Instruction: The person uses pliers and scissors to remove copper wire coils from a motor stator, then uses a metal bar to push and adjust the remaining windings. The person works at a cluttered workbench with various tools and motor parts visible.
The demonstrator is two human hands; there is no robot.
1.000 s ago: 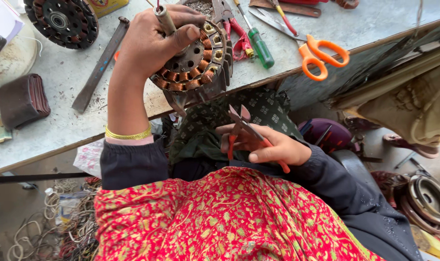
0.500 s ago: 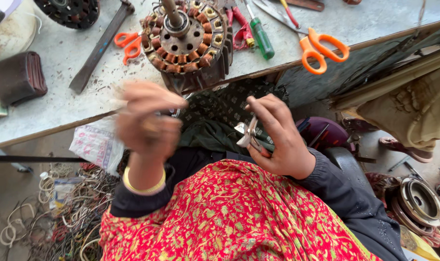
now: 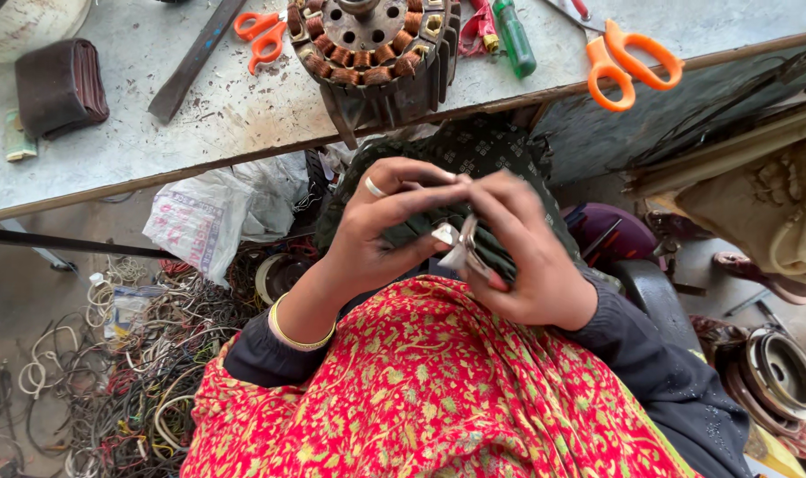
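Both my hands meet above my lap, below the table edge. My right hand (image 3: 531, 265) grips small metal pliers (image 3: 468, 237) with red handles. My left hand (image 3: 376, 232), with a ring and a yellow bangle, pinches a small white piece (image 3: 444, 234) at the pliers' jaws. Dark green cloth (image 3: 474, 155) lies under the hands. A fan motor stator (image 3: 376, 49) with copper windings sits on the grey table (image 3: 244, 115), overhanging its near edge just above my hands.
On the table lie large orange scissors (image 3: 631, 64), small orange scissors (image 3: 260, 35), a green-handled screwdriver (image 3: 514, 37), a flat metal bar (image 3: 195, 57) and a dark roll (image 3: 60, 86). A wire heap (image 3: 111, 381), a plastic bag (image 3: 204, 217) and round metal parts (image 3: 783, 372) cover the floor.
My left hand left the stator on the table and came down to my lap. It now meets my right hand at the pliers. The view has tilted downward.
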